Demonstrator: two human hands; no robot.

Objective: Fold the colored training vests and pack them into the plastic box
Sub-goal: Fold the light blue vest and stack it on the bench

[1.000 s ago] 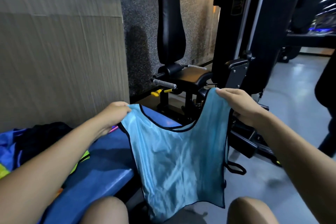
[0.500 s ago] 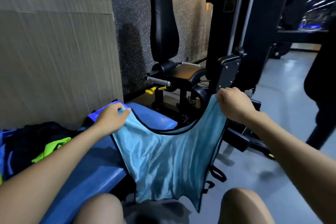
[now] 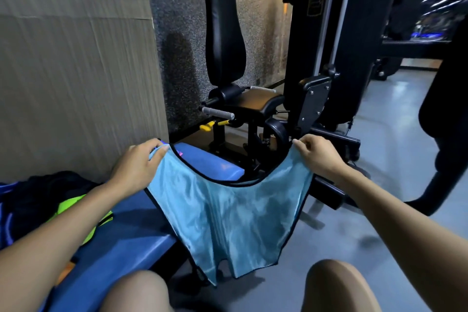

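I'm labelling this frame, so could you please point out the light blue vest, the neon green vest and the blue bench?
light blue vest [image 3: 228, 220]: head view, middle of its hanging front panel.
neon green vest [image 3: 69, 206]: head view, exposed fold in the pile.
blue bench [image 3: 126, 243]: head view, bare padded top.

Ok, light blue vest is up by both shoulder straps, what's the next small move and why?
Probably bring the left hand and right hand together to fold the light blue vest in half lengthwise. Each hand pinches one shoulder strap and the vest hangs spread open beside the blue bench.
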